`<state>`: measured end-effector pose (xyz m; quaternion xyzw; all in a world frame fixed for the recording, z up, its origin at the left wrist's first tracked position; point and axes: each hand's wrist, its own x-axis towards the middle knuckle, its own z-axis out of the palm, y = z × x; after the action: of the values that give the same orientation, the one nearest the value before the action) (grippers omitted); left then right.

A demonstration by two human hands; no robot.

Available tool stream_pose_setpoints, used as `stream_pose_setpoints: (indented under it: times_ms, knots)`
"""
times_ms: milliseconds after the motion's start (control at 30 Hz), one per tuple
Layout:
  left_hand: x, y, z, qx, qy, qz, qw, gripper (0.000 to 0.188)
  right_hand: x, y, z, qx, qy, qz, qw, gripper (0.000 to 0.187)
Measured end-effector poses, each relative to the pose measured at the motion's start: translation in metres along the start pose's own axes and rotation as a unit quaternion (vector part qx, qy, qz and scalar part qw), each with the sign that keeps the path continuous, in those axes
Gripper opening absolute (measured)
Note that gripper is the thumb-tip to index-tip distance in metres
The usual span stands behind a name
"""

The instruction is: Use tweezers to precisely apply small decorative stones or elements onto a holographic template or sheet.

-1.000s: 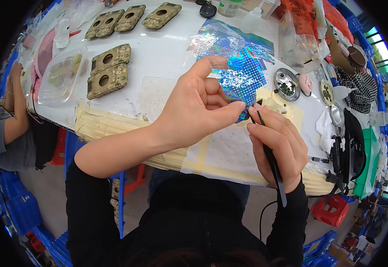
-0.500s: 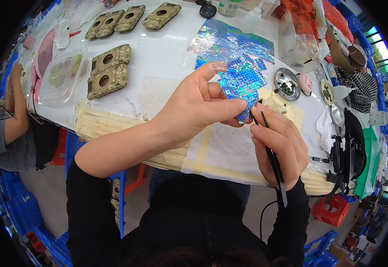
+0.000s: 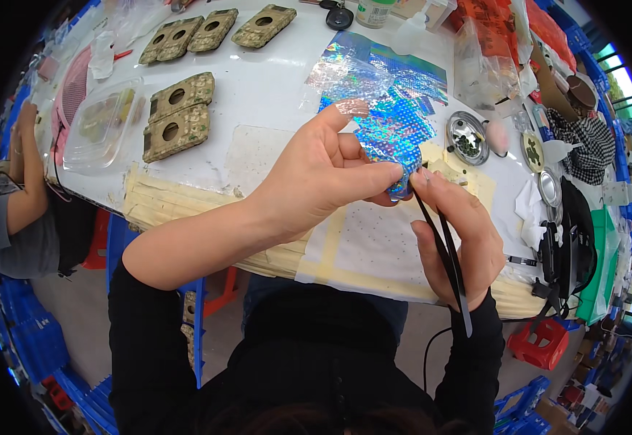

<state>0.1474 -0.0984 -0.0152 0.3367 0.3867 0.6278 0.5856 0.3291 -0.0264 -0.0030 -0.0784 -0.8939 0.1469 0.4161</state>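
My left hand (image 3: 338, 167) pinches a shiny blue holographic sheet (image 3: 397, 134) between thumb and fingers, over the front part of the table. Close against the sheet's lower edge, my right hand (image 3: 468, 239) holds black tweezers (image 3: 446, 250). Their tips point up toward the left thumb, and the grey rear end hangs below the palm. My right index finger and thumb stand apart, with the index fingertip by the sheet. Whether the tips grip anything is hidden. More holographic foil (image 3: 417, 69) lies on the table just beyond.
Camouflage-patterned model tank hulls (image 3: 178, 134) sit at the left, by a clear plastic box (image 3: 102, 127). On the right is a round metal dish (image 3: 468, 138) with small dark green pieces. White paper (image 3: 367, 254) lies under my hands. A co-worker's arm (image 3: 30, 174) shows at far left.
My right thumb has moved away from the index finger and the tweezers' arms have spread apart. My left hand and the sheet stay nearly in place.
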Motion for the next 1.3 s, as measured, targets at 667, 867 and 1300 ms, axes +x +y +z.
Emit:
stream_pose_setpoints:
  times_ms: [667, 867, 1300]
  knots:
    - [-0.001, 0.000, 0.000, -0.011, 0.017, -0.013, 1.000, 0.055, -0.001, 0.001, -0.002, -0.109, -0.050, -0.089, 0.989, 0.029]
    - [0.001, 0.000, 0.000, -0.002, 0.009, -0.013, 1.000, 0.053, -0.001, 0.000, -0.005, -0.093, -0.038, -0.086, 0.991, 0.029]
    - [0.004, -0.003, -0.007, 0.048, 0.041, 0.049, 0.997, 0.049, -0.032, -0.003, -0.014, -0.012, -0.167, 0.006, 0.986, 0.033]
